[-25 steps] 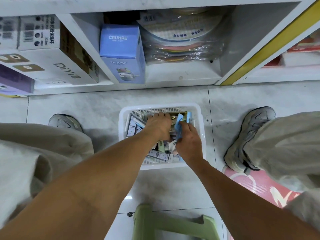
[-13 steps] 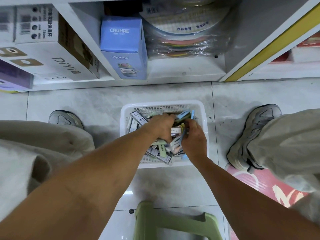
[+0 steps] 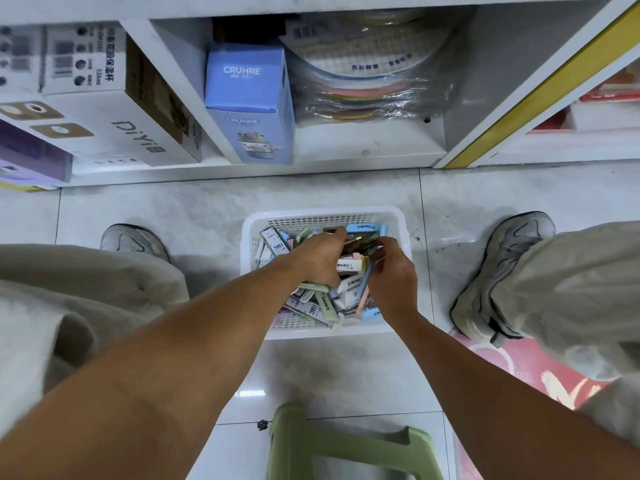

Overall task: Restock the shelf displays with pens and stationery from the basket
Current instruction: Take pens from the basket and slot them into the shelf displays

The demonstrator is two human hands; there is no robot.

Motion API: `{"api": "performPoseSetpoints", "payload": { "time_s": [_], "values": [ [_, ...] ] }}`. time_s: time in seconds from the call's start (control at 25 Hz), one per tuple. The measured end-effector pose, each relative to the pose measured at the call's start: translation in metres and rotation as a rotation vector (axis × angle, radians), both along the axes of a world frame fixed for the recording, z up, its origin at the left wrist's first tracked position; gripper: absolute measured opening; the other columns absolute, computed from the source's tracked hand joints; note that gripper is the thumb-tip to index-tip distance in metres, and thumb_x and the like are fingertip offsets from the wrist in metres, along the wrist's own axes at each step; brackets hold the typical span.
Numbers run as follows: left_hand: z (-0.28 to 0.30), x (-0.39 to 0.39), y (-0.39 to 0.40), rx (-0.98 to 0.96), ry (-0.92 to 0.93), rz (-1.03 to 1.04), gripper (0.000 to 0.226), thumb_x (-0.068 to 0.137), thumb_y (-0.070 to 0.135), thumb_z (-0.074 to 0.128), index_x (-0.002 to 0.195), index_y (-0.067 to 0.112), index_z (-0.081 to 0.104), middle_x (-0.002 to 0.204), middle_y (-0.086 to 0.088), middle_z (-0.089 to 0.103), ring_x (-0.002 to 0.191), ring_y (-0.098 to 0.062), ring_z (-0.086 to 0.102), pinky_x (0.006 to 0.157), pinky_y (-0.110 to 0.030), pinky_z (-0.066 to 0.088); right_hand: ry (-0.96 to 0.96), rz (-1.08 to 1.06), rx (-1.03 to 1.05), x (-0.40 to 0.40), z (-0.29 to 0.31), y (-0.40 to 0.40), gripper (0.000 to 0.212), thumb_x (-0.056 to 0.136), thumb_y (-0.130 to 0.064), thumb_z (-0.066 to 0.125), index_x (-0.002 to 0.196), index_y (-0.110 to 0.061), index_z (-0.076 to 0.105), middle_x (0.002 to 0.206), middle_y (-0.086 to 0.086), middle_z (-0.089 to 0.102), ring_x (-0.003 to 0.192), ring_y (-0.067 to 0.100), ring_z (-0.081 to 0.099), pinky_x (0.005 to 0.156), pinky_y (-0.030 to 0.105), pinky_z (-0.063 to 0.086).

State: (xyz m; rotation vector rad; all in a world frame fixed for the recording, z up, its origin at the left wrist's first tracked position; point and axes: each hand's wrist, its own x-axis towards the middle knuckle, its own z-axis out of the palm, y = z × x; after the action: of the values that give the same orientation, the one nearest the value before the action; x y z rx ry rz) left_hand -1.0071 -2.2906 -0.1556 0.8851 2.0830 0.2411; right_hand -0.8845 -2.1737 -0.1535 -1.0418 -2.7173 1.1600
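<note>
A white plastic basket [image 3: 249, 230] stands on the floor between my feet, filled with several small pastel stationery packs [image 3: 313, 308]. My left hand [image 3: 311, 258] reaches into the pile, fingers curled around a bunch of packs, one white-labelled pack [image 3: 351, 265] sticking out beside it. My right hand [image 3: 393, 271] is in the basket's right side, its fingers bent around thin packs at the pile's edge. A blue pack [image 3: 365, 228] lies at the far rim. What sits under both hands is hidden.
Low white shelves [image 3: 381, 154] run along the back, holding a blue CRUHRE box [image 3: 247, 98], a white DiYi box [image 3: 114, 133] and wrapped round coloured items [image 3: 367, 84]. A green stool [image 3: 346, 448] is near me. A pink mat [image 3: 512, 368] lies at right.
Both hands stayed in the basket and shifted the packs about; the left hand gathered a bunch, and the right hand moved slightly toward the far rim.
</note>
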Motion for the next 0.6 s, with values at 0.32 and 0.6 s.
{"api": "performPoseSetpoints", "payload": {
  "time_s": [0.32, 0.6],
  "values": [
    [0.006, 0.004, -0.005, 0.049, -0.083, 0.214, 0.081, 0.063, 0.018, 0.086, 0.128, 0.017, 0.038, 0.085, 0.008, 0.053, 0.076, -0.012, 0.054, 0.053, -0.024, 0.039, -0.073, -0.063, -0.112, 0.003, 0.016, 0.014, 0.037, 0.087, 0.006, 0.050, 0.114, -0.016, 0.060, 0.086, -0.005, 0.063, 0.070, 0.013, 0.060, 0.053, 0.021, 0.044],
    [0.053, -0.008, 0.002, 0.308, -0.242, 0.333, 0.053, 0.074, 0.015, 0.080, 0.119, 0.013, 0.053, 0.100, -0.003, 0.066, 0.084, -0.018, 0.066, 0.068, -0.024, 0.054, -0.121, 0.020, -0.221, -0.011, 0.036, 0.020, 0.036, 0.081, 0.004, 0.048, 0.101, -0.021, 0.063, 0.091, -0.002, 0.070, 0.079, 0.018, 0.063, 0.058, 0.020, 0.049]
  ]
}}
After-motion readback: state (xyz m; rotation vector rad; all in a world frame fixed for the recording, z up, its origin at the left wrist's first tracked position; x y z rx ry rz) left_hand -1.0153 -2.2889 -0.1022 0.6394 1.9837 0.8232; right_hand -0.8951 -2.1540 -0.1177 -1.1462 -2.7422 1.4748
